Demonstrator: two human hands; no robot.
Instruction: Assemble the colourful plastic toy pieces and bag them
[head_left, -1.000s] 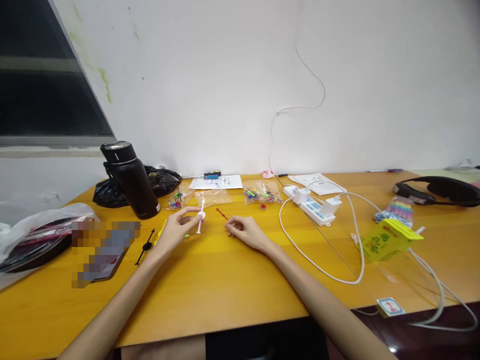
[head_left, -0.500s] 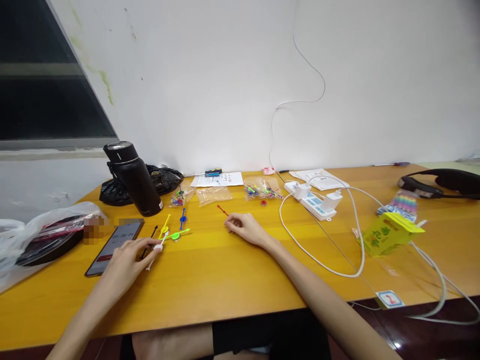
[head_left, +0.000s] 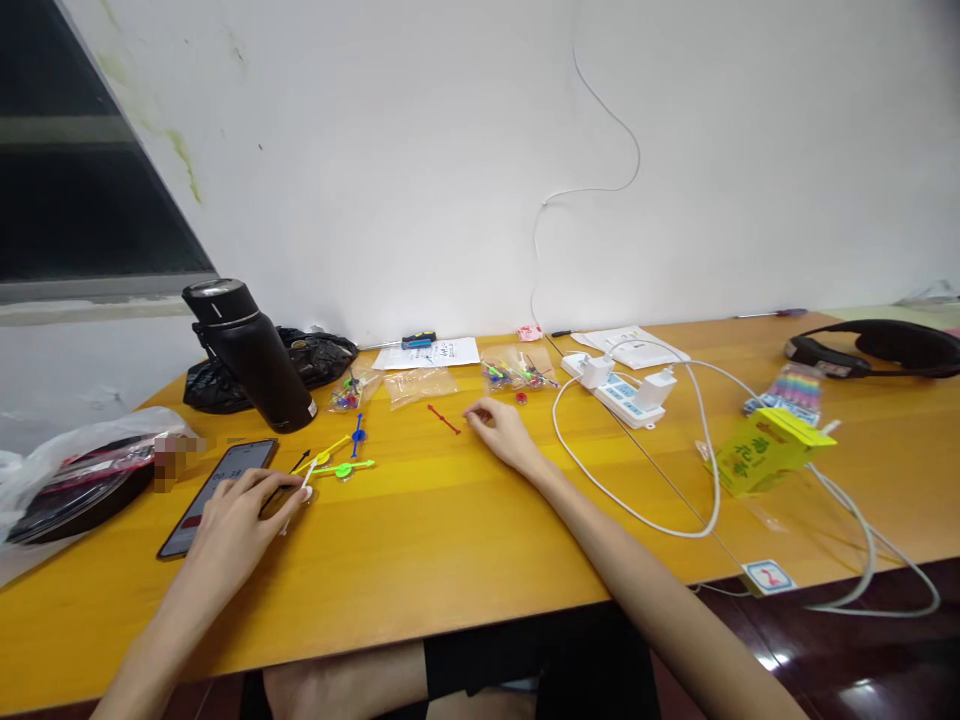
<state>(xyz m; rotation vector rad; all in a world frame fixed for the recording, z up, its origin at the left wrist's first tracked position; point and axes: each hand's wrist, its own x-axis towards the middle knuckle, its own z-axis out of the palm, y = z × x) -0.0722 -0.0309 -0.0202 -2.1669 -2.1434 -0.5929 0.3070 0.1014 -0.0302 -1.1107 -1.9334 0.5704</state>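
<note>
My left hand (head_left: 244,510) is closed in a pinch at the white spinner arrow (head_left: 308,489), whose lower part is partly hidden by the fingers. Just beyond it lie a yellow spinner arrow (head_left: 322,458), a green one (head_left: 343,470) and a blue one (head_left: 358,436). A black arrow (head_left: 301,461) pokes out behind the left fingers. My right hand (head_left: 501,434) rests on the table with loosely bent fingers and nothing visible in them. A little to its left, apart from the fingertips, lies a slim red arrow (head_left: 444,419).
A phone (head_left: 217,500) lies under and beside my left hand. Behind stand a black bottle (head_left: 259,355) and clear bags of small coloured parts (head_left: 517,372). A small red disc (head_left: 521,398) lies near them. To the right are a power strip (head_left: 619,392), looping white cables and a yellow box (head_left: 769,450).
My right hand has let go of the red arrow and drawn slightly away to the right. The yellow arrow now lies at a flatter angle. My left hand stays at the white arrow.
</note>
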